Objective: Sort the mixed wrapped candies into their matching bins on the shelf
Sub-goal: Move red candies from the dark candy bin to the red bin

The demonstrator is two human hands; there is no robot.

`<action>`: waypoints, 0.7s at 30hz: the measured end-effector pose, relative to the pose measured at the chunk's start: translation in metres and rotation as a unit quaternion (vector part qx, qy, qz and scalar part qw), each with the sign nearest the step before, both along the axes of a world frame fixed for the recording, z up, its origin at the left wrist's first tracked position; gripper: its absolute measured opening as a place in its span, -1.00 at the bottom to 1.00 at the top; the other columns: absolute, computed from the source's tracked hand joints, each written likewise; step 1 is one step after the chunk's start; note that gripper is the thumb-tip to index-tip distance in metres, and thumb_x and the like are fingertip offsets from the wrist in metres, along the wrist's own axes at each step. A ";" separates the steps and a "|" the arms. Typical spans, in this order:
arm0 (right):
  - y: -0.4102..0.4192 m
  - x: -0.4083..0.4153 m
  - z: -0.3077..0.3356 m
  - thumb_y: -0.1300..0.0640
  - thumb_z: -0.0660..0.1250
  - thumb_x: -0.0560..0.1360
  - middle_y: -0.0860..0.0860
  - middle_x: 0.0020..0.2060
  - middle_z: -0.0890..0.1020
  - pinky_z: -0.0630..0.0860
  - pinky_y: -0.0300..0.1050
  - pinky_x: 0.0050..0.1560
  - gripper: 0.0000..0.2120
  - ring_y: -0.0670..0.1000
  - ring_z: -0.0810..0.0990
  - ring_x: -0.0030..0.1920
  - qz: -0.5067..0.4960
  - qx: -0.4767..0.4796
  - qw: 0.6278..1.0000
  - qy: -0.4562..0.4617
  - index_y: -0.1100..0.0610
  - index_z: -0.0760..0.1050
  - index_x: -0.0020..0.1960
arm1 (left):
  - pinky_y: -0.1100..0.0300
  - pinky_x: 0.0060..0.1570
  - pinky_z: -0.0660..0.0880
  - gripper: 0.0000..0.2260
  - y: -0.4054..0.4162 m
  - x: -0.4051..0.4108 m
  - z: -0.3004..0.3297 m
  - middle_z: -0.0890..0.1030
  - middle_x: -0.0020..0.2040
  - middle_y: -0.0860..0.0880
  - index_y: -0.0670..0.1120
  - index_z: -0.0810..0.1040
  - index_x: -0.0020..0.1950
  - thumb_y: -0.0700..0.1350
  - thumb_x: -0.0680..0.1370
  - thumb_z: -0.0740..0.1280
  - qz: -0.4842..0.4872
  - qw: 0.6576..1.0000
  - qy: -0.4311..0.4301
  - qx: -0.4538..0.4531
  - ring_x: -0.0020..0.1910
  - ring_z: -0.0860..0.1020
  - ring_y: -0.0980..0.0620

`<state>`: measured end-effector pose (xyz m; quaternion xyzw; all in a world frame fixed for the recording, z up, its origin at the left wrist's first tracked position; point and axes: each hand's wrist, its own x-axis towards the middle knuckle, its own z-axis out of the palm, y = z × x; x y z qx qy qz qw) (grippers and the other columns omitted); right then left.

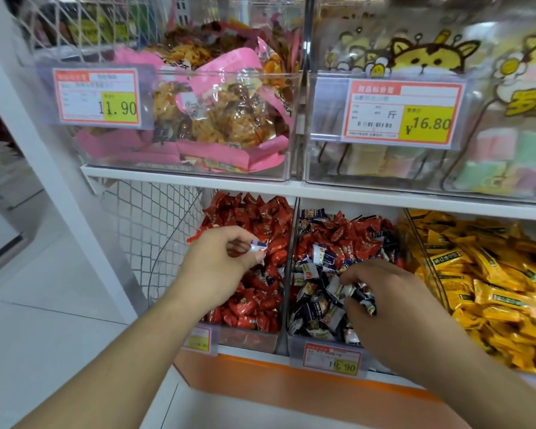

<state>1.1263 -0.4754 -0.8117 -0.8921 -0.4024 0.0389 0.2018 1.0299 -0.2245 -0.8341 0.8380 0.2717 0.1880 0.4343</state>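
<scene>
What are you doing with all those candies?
A person is sorting candies on a shop shelf. The left hand pinches a small blue and white candy above the red candy bin. The right hand grips a few dark blue candies in the middle bin, where red and blue ones are still mixed.

A white shelving unit (198, 178) with wire-mesh side panel (149, 218) stands on pale floor tiles (44, 305).

Pink snack packets (223, 119) fill an upper clear bin beside cartoon-printed marshmallow bags (430, 60); price tags read 11.90 (96, 96) and 16.80 (403, 111) (a third tag (331, 357) hangs lower down), white wire mesh (155, 230) at left.
</scene>
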 end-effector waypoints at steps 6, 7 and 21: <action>0.000 -0.006 0.002 0.05 0.34 0.62 -0.26 0.26 0.52 0.29 -0.57 0.03 -0.67 -0.28 0.46 0.18 0.011 0.042 0.999 0.014 -0.13 0.47 0.37 | 0.13 0.12 0.59 -0.85 -0.012 -0.015 0.028 0.74 -0.04 -0.01 0.01 0.74 0.03 -0.10 0.48 0.57 -0.021 0.979 -0.080 -0.188 -0.02 0.72 0.03; 0.000 -0.007 0.004 0.02 0.35 0.62 -0.28 0.25 0.52 0.29 -0.59 0.03 -0.65 -0.34 0.43 0.14 0.017 0.059 0.998 0.025 -0.15 0.44 0.38 | 0.11 0.13 0.60 -0.85 -0.018 -0.016 0.032 0.75 -0.03 -0.03 0.00 0.74 0.04 -0.11 0.48 0.56 -0.034 0.975 -0.081 -0.206 -0.01 0.72 0.01; -0.011 0.012 0.017 0.00 0.46 0.54 -0.27 -0.14 0.62 0.52 -0.33 -0.18 -0.86 -0.21 0.59 -0.07 -0.058 0.136 0.989 0.005 -0.15 0.55 0.06 | 0.30 0.18 0.55 -0.85 -0.082 0.006 0.041 0.70 0.04 0.27 0.20 0.70 0.13 0.02 0.57 0.48 -0.131 0.991 -0.031 -0.021 0.02 0.63 0.34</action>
